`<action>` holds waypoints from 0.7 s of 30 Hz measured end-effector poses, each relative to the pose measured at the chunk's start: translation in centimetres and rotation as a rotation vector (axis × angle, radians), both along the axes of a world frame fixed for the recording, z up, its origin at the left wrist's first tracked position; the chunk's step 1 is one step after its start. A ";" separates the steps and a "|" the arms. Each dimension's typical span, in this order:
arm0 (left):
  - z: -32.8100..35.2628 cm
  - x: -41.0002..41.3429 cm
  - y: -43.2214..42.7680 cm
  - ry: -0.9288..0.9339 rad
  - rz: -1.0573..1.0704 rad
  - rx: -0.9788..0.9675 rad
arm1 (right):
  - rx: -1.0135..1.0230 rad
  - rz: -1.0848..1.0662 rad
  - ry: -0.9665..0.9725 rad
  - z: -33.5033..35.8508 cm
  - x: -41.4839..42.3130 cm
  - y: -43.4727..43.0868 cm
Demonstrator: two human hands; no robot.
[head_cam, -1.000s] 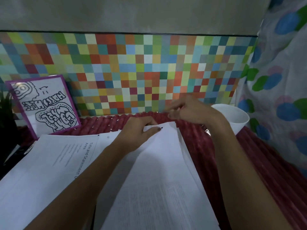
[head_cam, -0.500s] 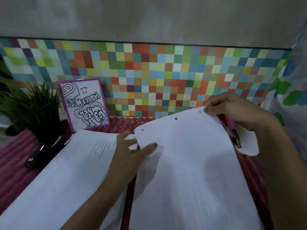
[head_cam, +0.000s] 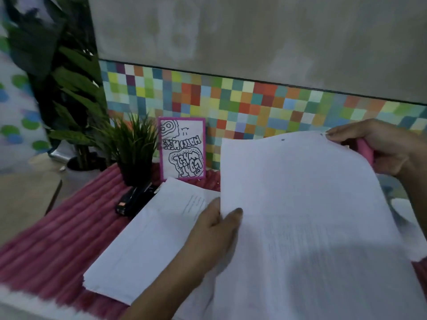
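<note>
**One sheet (head_cam: 312, 204) lifted and swinging left**

My left hand (head_cam: 215, 229) pinches the sheet's near left edge, thumb on top and fingers under it, so that grip is closed on paper alone. My right hand (head_cam: 379, 146), at two o'clock, pinches the far right corner, and the same grip traps a pink pen-like tool (head_cam: 365, 150).

A second ago both hands worked at the top edge of papers lying flat. Now the sheet is raised, bowed and carried toward nine o'clock. I judge it freed and bound for the pile (head_cam: 147, 239) at eight o'clock on the ribbed red surface (head_cam: 57, 239).

Just beside the pile's far corner lies a black stapler (head_cam: 136, 199). A small plant (head_cam: 132, 144) stands behind it at ten o'clock.
</note>
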State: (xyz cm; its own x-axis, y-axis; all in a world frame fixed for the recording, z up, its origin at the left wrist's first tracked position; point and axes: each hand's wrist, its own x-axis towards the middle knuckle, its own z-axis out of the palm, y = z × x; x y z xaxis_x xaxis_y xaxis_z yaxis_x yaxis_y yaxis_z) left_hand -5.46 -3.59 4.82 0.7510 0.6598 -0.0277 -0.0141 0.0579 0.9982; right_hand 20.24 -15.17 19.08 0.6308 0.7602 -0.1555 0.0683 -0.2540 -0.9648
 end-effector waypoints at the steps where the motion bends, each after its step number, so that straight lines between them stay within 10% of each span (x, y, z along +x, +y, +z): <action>1: 0.5 -0.7 1.2 -0.024 0.048 -0.024 | -0.031 -0.018 -0.026 -0.2 -0.4 1.2; 11: 0.0 -7.3 14.4 0.504 0.108 0.422 | -0.530 0.150 -0.692 -9.4 -5.9 15.3; 21: -3.5 -6.9 15.1 0.824 0.115 0.882 | -0.681 0.179 -0.868 -15.5 -6.6 18.0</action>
State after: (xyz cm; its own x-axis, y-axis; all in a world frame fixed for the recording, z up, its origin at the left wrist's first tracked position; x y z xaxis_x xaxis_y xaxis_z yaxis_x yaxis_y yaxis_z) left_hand -12.39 11.51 1.34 0.6555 0.7548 0.0225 0.6840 -0.6061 0.4059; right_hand 13.64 2.87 3.59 0.6175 0.7751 -0.1338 0.7399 -0.6301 -0.2355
